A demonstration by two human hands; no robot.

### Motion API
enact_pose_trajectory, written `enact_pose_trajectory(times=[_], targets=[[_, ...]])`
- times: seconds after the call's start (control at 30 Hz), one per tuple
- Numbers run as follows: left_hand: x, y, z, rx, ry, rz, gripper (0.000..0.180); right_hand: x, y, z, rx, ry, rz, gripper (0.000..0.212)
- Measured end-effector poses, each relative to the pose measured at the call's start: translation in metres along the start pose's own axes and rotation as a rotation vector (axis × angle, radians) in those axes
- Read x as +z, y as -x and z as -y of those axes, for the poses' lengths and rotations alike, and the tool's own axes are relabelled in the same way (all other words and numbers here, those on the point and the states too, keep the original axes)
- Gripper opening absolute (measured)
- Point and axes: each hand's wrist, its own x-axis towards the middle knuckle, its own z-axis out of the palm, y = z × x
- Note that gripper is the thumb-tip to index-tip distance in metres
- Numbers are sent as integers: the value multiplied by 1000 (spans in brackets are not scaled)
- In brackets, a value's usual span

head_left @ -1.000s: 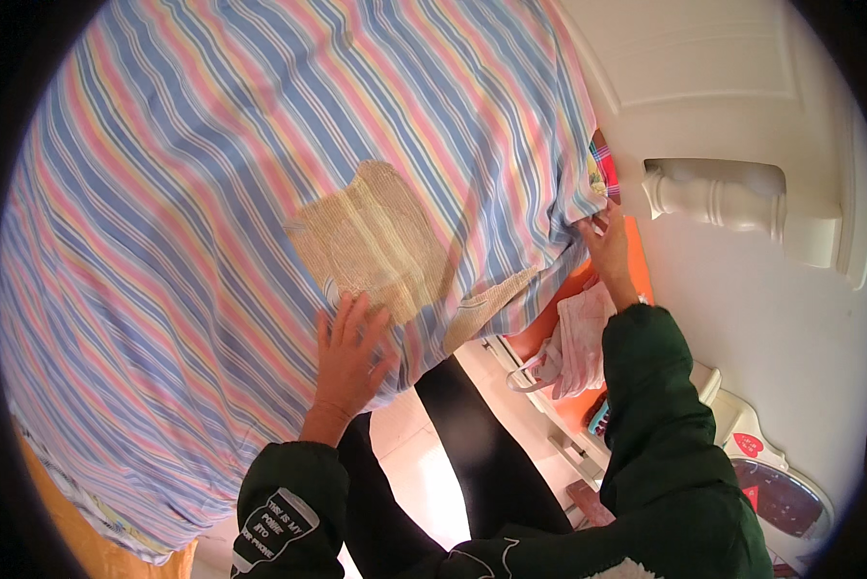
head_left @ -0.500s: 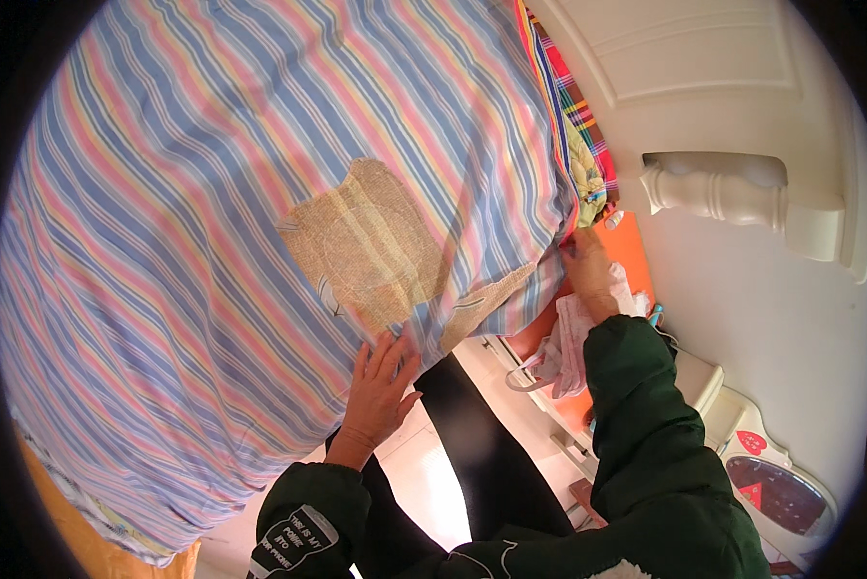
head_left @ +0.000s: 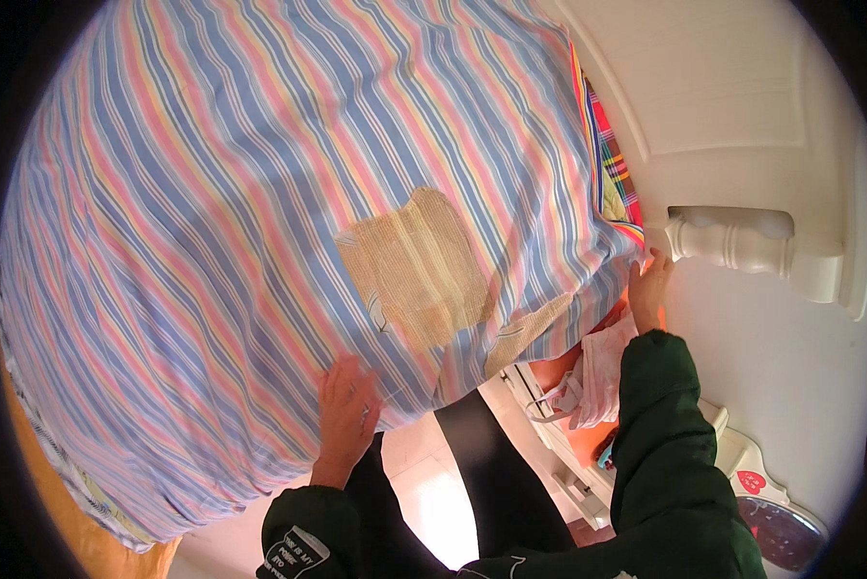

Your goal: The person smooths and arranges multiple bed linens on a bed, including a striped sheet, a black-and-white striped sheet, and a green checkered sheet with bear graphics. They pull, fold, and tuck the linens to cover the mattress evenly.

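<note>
A bed sheet [head_left: 289,193] with blue, pink, yellow and white stripes covers the mattress in wrinkles. On it lies a beige woven patch [head_left: 419,265], and a second beige patch [head_left: 530,335] sits at the drooping near edge. My left hand [head_left: 346,410] rests palm down near that edge, fingers stretched out and slightly smeared by motion. At the mattress corner by the headboard, my right hand [head_left: 650,288] has the sheet's edge between thumb and fingers; part of the grip is hidden. Plaid cloth [head_left: 619,159] shows beneath the sheet's side.
A cream headboard [head_left: 732,106] with a turned post [head_left: 728,234] rises at the right. Below my right hand stands an orange-topped cabinet [head_left: 588,446] with a pale pink cloth [head_left: 602,372] on it. A mirror [head_left: 781,531] is at the lower right.
My right hand has moved right with the sheet's corner, covering more of the plaid and yellowish layers. My left hand has shifted slightly left and down. The whole view has shifted too.
</note>
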Motion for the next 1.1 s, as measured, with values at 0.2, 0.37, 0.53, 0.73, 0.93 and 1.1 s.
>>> enact_pose_trajectory(times=[0.2,0.37,0.53,0.73,0.93,1.1], targets=[[-14,13,18,-69,31,-30,46,-20,-42,85,-104,-2,328,43],[-17,11,18,-74,40,-27,45,21,-68,44,-148,-62,345,22],[-21,9,26,-45,86,-40,46,27,-73,-27,913,-1082,297,20],[-24,20,35,-60,169,-48,45,38,-82,-11,1009,-1412,274,26],[-30,38,45,-76,174,-53,48,62,-109,8,698,-1178,187,20],[-36,50,49,-94,175,-67,52,45,-89,61,106,-381,-157,54]])
